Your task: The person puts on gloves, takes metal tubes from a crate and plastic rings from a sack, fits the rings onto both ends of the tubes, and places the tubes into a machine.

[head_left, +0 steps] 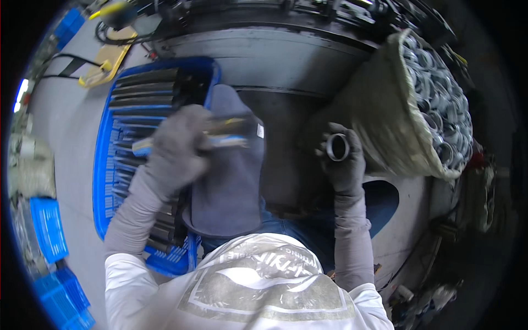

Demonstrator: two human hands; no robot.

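Note:
Both my hands wear grey gloves. My left hand (184, 143), smeared by motion, is closed around a long object (228, 135) with dark, blue and yellow parts; its kind is too blurred to tell. It hangs above a dark grey pad (228, 187) lying over my left leg. My right hand (345, 159) grips a metal ring (337, 147) with its round opening turned upward. Beside my left arm stands a blue crate (100, 181) holding several long dark strips (140, 93). To the right, a pale woven sack (379, 110) gapes, full of metal rings (440, 104).
Dark machinery (308, 14) runs along the far side above a pale panel (264, 58). A yellow stand (110, 58) is at the far left. Blue baskets (48, 228) line the left edge. Assorted items (434, 302) lie at the lower right.

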